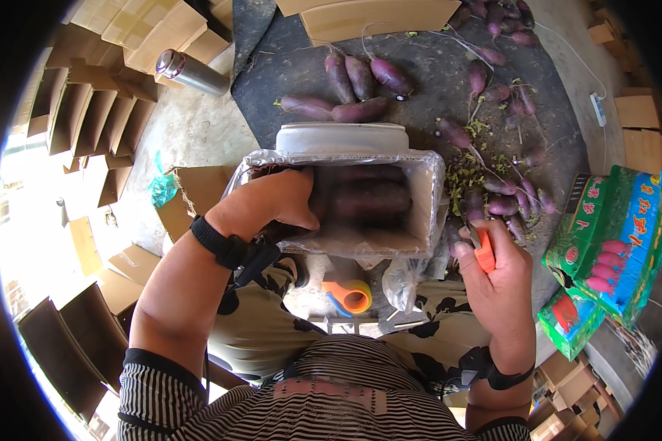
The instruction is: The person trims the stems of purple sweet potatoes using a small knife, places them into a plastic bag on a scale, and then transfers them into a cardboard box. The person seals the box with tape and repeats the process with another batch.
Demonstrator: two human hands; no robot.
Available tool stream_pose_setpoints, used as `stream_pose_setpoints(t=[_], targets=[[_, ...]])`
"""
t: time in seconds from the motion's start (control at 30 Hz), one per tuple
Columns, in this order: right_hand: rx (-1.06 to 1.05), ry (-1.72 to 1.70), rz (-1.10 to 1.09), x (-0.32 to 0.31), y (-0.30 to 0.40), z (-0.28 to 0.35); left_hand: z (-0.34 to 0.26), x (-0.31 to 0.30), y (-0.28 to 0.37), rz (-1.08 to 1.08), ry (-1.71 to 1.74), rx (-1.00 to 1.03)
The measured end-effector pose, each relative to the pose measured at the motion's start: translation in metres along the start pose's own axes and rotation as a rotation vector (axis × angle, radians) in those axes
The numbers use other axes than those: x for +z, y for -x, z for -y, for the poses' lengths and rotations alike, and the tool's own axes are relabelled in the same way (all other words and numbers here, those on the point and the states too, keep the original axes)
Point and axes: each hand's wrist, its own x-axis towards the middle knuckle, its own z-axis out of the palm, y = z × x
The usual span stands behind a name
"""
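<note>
In front of me stands a cardboard box (427, 204) lined with clear plastic, with several purple radishes (372, 201) lying inside. My left hand (292, 198) reaches into the box's left part; its fingertips are hidden, and whether they grip a radish cannot be told. To the right of the box, my right hand (494, 267) is closed around the orange handle of a knife (481, 248), whose blade points up and left, over radishes on the dark mat. Beyond the box is a white rounded object (342, 138), with several large radishes (391, 77) behind it.
Small radishes (502, 205) and leaf trimmings cover the dark mat (436, 66) at right. Green and blue printed bags (612, 248) lie farther right. A steel flask (193, 71) stands upper left, near cardboard boxes (94, 116). Orange tape (356, 296) is between my legs.
</note>
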Motion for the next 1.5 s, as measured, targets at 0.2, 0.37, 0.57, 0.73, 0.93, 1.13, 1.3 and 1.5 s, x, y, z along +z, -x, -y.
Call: stream_pose_setpoints(t=[0.2, 0.37, 0.57, 0.73, 0.93, 1.13, 1.3, 1.5], targets=[[-0.039, 0.054, 0.066, 0.004, 0.003, -0.001, -0.02, -0.001, 0.001, 0.126, -0.021, -0.135], [-0.019, 0.097, 0.092, 0.013, 0.0, -0.007, -0.033, 0.026, -0.001, 0.073, -0.061, -0.243], [-0.075, 0.308, 0.129, 0.022, -0.01, -0.019, -0.032, 0.033, -0.001, 0.011, -0.037, -0.265], [0.053, 0.5, 0.257, 0.035, -0.019, -0.031, -0.033, 0.047, -0.015, 0.0, -0.053, -0.308], [0.139, 0.511, 0.353, 0.044, -0.027, -0.029, -0.026, 0.024, -0.011, -0.105, -0.14, -0.177], [0.148, 0.465, 0.335, 0.042, -0.034, -0.033, -0.058, 0.024, -0.02, -0.249, -0.154, 0.088], [0.113, 0.473, 0.295, 0.048, -0.037, -0.034, -0.065, 0.034, -0.046, -0.299, -0.004, 0.184], [0.144, 0.439, 0.305, 0.045, -0.037, -0.039, -0.057, 0.025, -0.037, -0.324, 0.113, 0.238]])
